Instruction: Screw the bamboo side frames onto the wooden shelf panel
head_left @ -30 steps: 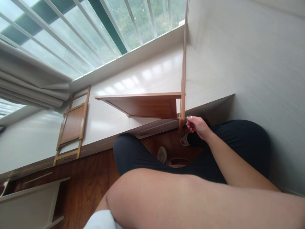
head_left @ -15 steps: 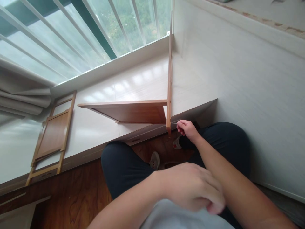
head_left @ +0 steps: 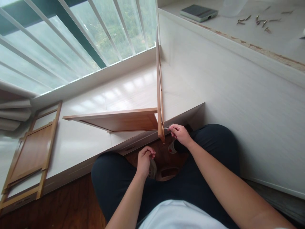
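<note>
While the right hand (head_left: 180, 133) pinches a thin metal tool against the upright wooden side frame (head_left: 159, 95), the left hand (head_left: 145, 159) hangs loosely curled, empty; stiff, light panels seem best gripped along edges.

Dark navy trousers, white top, forearms bare; left hand (head_left: 145, 158), right hand (head_left: 180, 134) ungloved.

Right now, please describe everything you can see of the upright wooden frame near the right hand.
The upright wooden frame is a thin, light brown side piece that looks like bamboo or wood, seen almost edge-on. It stands on the white window platform, and its lower end hangs past the platform edge. A brown shelf board meets it at a right angle on its left side. The right hand pinches a thin metal tool against its lower end. The left hand is apart, below it.
</note>
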Demonstrator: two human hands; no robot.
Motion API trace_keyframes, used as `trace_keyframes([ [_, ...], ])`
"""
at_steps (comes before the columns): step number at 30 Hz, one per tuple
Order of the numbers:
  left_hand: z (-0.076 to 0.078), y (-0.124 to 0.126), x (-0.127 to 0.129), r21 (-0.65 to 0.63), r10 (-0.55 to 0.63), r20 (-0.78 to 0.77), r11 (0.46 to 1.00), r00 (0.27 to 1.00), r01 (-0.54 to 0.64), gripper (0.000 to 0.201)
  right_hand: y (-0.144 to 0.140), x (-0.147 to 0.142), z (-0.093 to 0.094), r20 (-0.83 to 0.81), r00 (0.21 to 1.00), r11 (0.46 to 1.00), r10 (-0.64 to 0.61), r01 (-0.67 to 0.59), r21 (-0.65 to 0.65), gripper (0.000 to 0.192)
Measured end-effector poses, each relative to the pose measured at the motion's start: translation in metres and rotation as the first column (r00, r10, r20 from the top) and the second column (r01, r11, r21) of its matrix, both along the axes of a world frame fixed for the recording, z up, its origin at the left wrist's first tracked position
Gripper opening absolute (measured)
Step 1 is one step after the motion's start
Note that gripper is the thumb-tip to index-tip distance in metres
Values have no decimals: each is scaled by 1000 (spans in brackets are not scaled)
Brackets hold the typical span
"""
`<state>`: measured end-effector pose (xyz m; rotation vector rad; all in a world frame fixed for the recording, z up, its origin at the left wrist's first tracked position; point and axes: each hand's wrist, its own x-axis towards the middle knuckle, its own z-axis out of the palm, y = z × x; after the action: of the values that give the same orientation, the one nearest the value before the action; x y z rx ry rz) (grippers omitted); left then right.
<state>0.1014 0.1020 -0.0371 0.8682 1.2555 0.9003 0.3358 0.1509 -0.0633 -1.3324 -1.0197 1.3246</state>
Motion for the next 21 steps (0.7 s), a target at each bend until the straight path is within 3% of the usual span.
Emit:
trace_keyframes([
  [2, -6, 5, 6, -47, 5, 17, 999, 1000, -4, 1, 0, 0, -1, 10, 1000, 1000, -4, 4, 5, 42],
  [5, -9, 9, 16, -74, -21, 35, 997, 999, 24, 9, -1, 1, -2, 24, 1000, 1000, -7, 7, 20, 42],
  [21, 2, 24, 47, -120, -133, -25, 984, 991, 129, 47, -3, 3, -2, 110, 994, 997, -22, 15, 70, 39],
])
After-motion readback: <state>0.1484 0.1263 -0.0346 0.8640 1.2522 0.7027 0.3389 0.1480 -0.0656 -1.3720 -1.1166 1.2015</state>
